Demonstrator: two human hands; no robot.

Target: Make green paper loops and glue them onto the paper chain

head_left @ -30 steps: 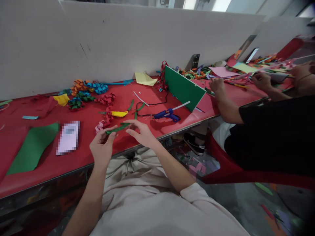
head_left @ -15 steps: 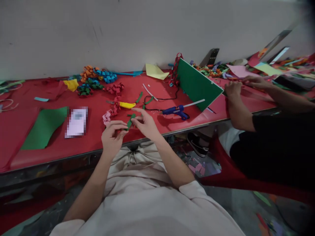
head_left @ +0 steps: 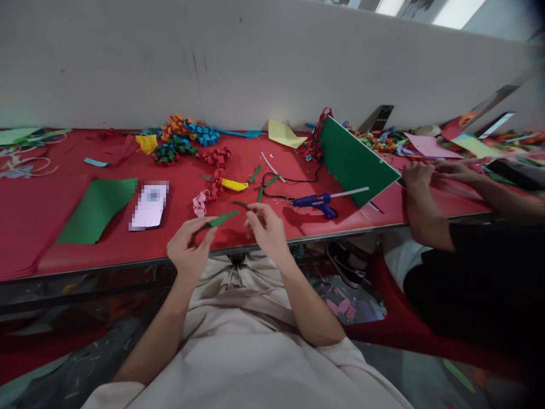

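My left hand (head_left: 190,244) pinches one end of a short green paper strip (head_left: 223,218) between thumb and fingers, just above the table's front edge. The strip's free end points right, towards my right hand (head_left: 268,230). That hand is apart from the held strip, its fingers partly bent and spread, and seems to grip nothing. Close beyond its fingertips is another narrow green strip (head_left: 240,203); whether they touch I cannot tell. Behind lie a yellow-handled cutter (head_left: 234,185), a red paper chain (head_left: 218,170) with pink links (head_left: 200,203), and more green strips (head_left: 254,174).
A blue glue gun (head_left: 313,201) with its cord lies to the right, before a leaning green board (head_left: 357,162). Left are a phone (head_left: 149,205) and green paper (head_left: 96,210). Curled paper chains (head_left: 176,142) sit at the back. A co-worker's hands (head_left: 419,173) work at right.
My hands have moved apart. The green strip, earlier between both hands, is now held by my left hand alone, stretched out straighter. The whole view has shifted slightly.
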